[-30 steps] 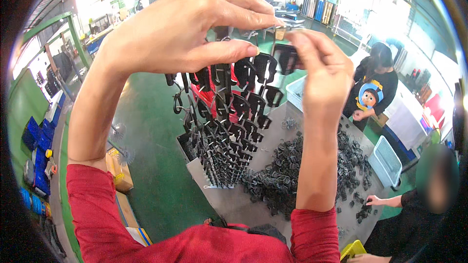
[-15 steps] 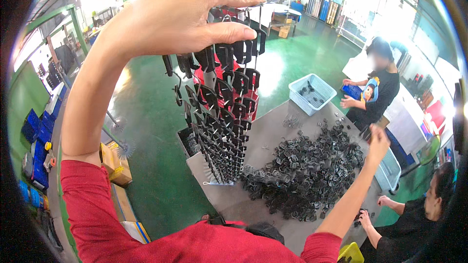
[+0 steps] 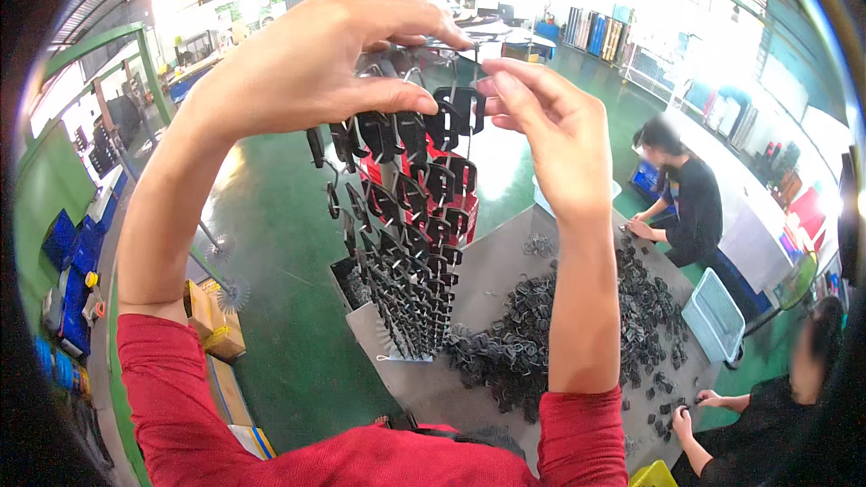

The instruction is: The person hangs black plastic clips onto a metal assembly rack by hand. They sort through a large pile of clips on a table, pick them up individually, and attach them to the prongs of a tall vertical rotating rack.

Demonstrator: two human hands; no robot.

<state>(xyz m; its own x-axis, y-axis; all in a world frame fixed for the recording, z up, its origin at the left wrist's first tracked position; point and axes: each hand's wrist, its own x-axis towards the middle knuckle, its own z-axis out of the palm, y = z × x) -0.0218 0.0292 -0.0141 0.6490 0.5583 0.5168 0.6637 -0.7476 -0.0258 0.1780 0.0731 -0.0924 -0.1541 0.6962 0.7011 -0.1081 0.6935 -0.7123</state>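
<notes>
A tall hanging wire rack (image 3: 401,225) stands before me, its hooks loaded with rows of black loop-shaped plastic pieces. My left hand (image 3: 334,63) curls around the rack's top, fingers on the far side and thumb on the near side. At the upper right of the rack, my right hand (image 3: 564,131) has its thumb and fingers together at a black plastic piece (image 3: 469,110) beside a wire hook. The fingertips partly hide their grip. Below, a large heap of similar black pieces (image 3: 510,343) covers much of the grey table (image 3: 492,280), partly behind my right forearm.
One co-worker (image 3: 695,207) stands at the table's far right; another (image 3: 758,433) works at the near right, hands on loose pieces. A light-blue basket (image 3: 714,314) leans at the right edge. A yellow container (image 3: 651,475) sits below. Cardboard boxes (image 3: 216,325) lie on the left floor.
My right hand has risen from above the table's right side to the rack's top. The rack and my left hand sit lower in view. The far co-worker's hands have come down to the table.
</notes>
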